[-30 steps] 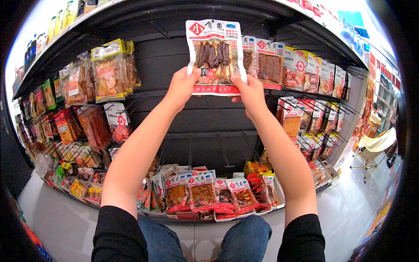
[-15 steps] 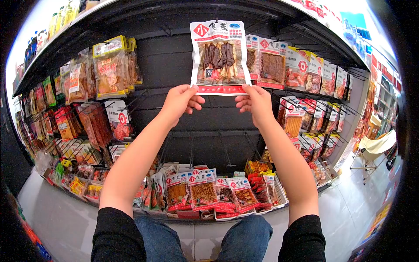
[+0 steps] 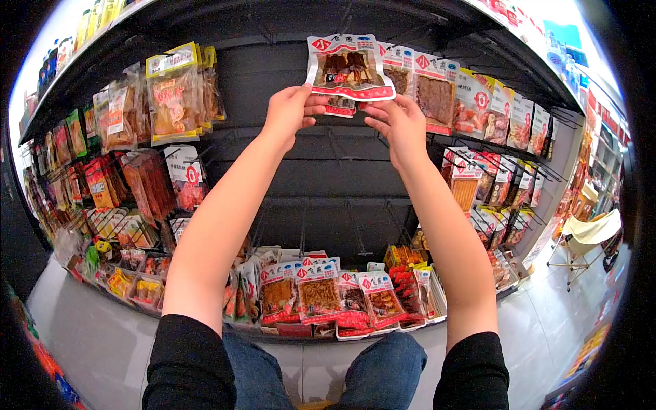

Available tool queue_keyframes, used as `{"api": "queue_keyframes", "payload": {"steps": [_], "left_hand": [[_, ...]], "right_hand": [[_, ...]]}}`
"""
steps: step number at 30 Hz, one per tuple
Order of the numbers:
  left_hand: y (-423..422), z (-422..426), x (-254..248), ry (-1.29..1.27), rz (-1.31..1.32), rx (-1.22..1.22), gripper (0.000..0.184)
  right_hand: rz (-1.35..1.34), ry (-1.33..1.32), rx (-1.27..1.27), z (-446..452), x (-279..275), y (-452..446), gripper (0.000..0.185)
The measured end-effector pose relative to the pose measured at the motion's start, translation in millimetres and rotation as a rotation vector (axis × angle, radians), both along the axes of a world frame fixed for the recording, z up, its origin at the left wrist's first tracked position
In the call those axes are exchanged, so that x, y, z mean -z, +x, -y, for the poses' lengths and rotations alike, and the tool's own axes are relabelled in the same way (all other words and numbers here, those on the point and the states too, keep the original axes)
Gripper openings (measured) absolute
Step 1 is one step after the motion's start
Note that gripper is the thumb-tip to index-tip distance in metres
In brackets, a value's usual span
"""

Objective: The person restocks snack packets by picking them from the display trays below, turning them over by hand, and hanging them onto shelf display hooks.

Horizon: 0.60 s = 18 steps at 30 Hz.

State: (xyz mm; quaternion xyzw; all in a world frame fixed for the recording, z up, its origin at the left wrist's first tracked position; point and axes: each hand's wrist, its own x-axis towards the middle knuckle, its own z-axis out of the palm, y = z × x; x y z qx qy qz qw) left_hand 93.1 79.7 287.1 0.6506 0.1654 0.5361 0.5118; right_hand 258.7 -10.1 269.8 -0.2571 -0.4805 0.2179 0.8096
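Note:
A white-and-red snack packet [image 3: 348, 68] with a clear window showing dark brown strips is raised against the black display rack. Its lower edge tilts up towards me. My left hand [image 3: 290, 115] pinches the lower left corner, and my right hand [image 3: 400, 126] is closed on the lower right part. Part of another packet [image 3: 340, 106] shows just beneath and behind it. To the right, similar snack packets [image 3: 433, 92] hang on the same row. Whether the held packet is on a hook is hidden.
Yellow-topped packets [image 3: 172, 92] hang at the left. Bare metal hooks [image 3: 345, 219] stick out from the back panel. Low down, trays hold loose snack packets [image 3: 318, 290]. A folding chair [image 3: 589, 231] stands on the tiled floor at the right.
Both hands have moved up and a little forward with the packet. Its lower edge has tipped up towards me, and a packet behind it has come into view.

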Motion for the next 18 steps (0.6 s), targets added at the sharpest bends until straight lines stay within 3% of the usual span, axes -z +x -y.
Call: {"api": "queue_keyframes", "payload": {"steps": [3,5,6,9,18], "left_hand": [[8,-16,0,-0.012,0.015,-0.016,0.026],[13,-29,3,-0.026,0.019,-0.024,0.025],[15,-34,4,-0.031,0.023,-0.032,0.024],[21,-46,11,-0.024,-0.010,-0.070,0.022],[36,-64,35,-0.089,-0.118,0.004,0.036]], "right_hand": [[0.059,-0.052,0.032,-16,0,4,0.029],[0.184,-0.250,0.189,-26,0,7,0.031],[0.255,-0.340,0.197,-20,-2,1,0.042],[0.366,-0.477,0.241,-39,0,8,0.045],[0.278,-0.529,0.233,-64,22,18,0.048]]}}
